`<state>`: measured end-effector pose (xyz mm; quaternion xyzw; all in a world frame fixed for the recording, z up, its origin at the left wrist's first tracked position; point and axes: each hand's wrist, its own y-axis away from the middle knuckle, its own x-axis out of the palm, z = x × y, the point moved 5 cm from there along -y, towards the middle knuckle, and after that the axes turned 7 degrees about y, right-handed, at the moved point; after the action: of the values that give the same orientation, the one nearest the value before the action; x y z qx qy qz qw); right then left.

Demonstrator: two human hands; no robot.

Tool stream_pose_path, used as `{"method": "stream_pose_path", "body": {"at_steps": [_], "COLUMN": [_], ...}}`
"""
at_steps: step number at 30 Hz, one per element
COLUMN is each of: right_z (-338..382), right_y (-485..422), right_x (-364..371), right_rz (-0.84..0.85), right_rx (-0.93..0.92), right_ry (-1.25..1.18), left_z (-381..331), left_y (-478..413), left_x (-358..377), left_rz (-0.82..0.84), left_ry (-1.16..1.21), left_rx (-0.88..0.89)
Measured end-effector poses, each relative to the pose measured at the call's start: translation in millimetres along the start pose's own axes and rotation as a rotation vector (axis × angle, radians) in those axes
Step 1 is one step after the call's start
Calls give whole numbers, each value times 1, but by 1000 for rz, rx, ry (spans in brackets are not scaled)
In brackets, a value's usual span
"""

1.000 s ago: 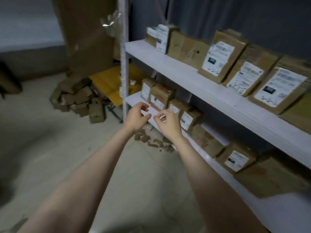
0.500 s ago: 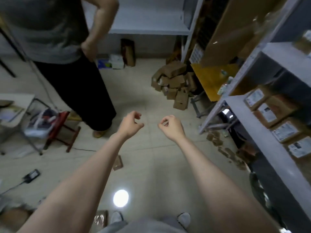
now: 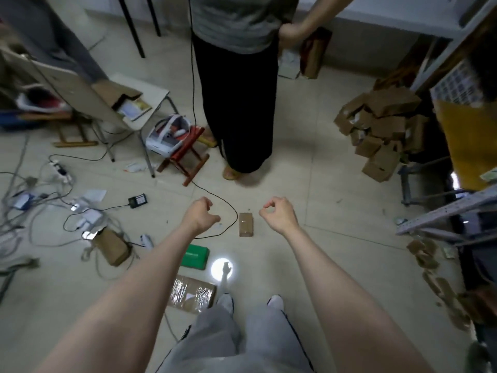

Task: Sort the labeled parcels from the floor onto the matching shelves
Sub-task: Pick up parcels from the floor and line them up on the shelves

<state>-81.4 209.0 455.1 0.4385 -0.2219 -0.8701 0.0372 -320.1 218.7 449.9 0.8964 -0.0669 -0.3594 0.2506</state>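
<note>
1. Left hand (image 3: 200, 215): held out above the tiled floor (image 3: 336, 238), fingers loosely curled inward, holding nothing.
2. Right hand (image 3: 279, 214): held out level with the left and apart from it, fingers loosely curled, thumb and forefinger tips close together, holding nothing.
3. Small brown cardboard parcel (image 3: 246, 224): lies flat on the floor between the two hands, touched by neither.
4. Thin black cable (image 3: 228, 208): curves across the floor just left of the small parcel.
5. Flat brown parcel wrapped in clear tape (image 3: 192, 293): lies toward the floor's near edge, just left of the wearer's white shoes (image 3: 225, 302).
6. Flat green box (image 3: 195, 256): on the floor beyond the taped parcel, partly hidden by the left forearm.
7. Heap of brown cardboard parcels (image 3: 376, 130): piled at the floor's right edge, beside the grey metal shelving (image 3: 443, 211).
8. Standing person in black trousers (image 3: 236, 103): at the floor's far side, facing the wearer.
9. Red wooden stool (image 3: 188, 154): just left of that person, carrying a white device.
</note>
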Motion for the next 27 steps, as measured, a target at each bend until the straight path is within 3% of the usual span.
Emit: {"method": "stream_pose_path", "body": {"at_steps": [5, 10, 16, 21, 27], "right_z": [-31, -90, -151, -203, -267], "right_y": [-30, -69, -130, -183, -240], "right_x": [23, 30, 51, 116, 213], "right_rz": [24, 40, -25, -26, 19], "right_rx": [81, 180, 183, 175, 189], "right_ry": [-3, 25, 15, -26, -93], "left_z": [11, 12, 29, 63, 117], "left_y": [-27, -62, -125, -190, -264], "left_x": [33, 117, 207, 279, 369], "left_rz": [-9, 101, 117, 95, 178], "left_ry": [-3, 37, 18, -18, -189], "left_rx": [-81, -152, -164, -148, -97]}}
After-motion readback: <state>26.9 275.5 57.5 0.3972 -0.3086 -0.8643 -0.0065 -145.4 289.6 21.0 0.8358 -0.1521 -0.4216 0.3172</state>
